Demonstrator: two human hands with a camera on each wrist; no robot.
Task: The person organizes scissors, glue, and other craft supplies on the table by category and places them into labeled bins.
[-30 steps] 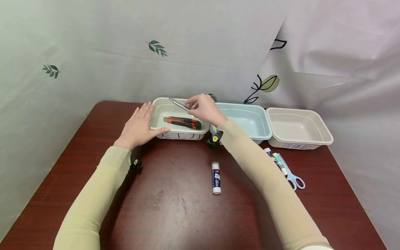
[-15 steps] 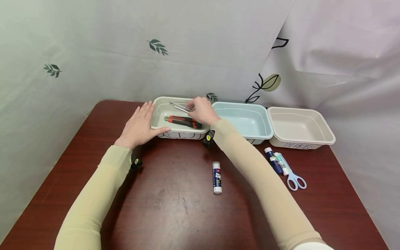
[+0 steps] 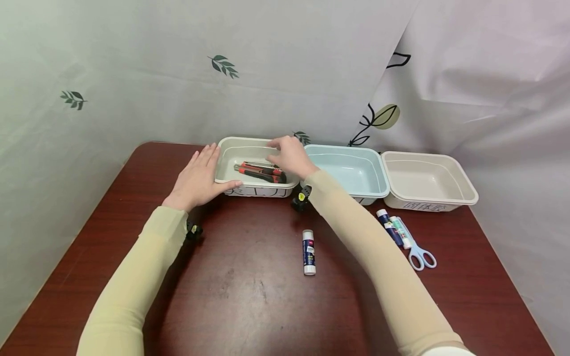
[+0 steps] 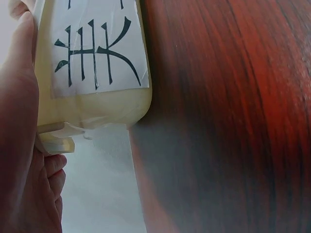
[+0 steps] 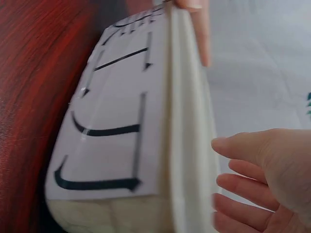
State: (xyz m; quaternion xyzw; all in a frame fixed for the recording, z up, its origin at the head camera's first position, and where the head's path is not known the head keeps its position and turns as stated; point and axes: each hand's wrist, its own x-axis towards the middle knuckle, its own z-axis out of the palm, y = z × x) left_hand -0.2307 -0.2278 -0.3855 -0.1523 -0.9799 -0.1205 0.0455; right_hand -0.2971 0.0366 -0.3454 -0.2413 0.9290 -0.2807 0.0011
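Note:
My left hand [image 3: 196, 179] rests on the left end of a cream plastic bin [image 3: 227, 184], fingers straight, thumb along the front rim. Handwritten characters mark the paper label [image 4: 97, 53] on its front. Within the bin lie two black-and-red utility knives [image 3: 260, 173], side by side. Beside them is a silver utility knife [image 3: 254, 163], partly covered by the others. Over the bin's right end is my right hand [image 3: 291, 155], holding nothing. In the right wrist view its thumb and fingers [image 5: 243, 179] are spread apart near the bin's rim.
A light blue bin [image 3: 352, 173] and a beige bin [image 3: 427, 183] stand in a row to the right. One glue stick [image 3: 309, 253] lies mid-table. Two more glue sticks [image 3: 389, 228] lie by light blue scissors [image 3: 420, 257]. Patterned cloth [image 3: 178, 74] hangs behind.
The right hand has let go of the silver utility knife, which now lies in the cream bin beside the black-and-red ones. The left hand has stayed in place.

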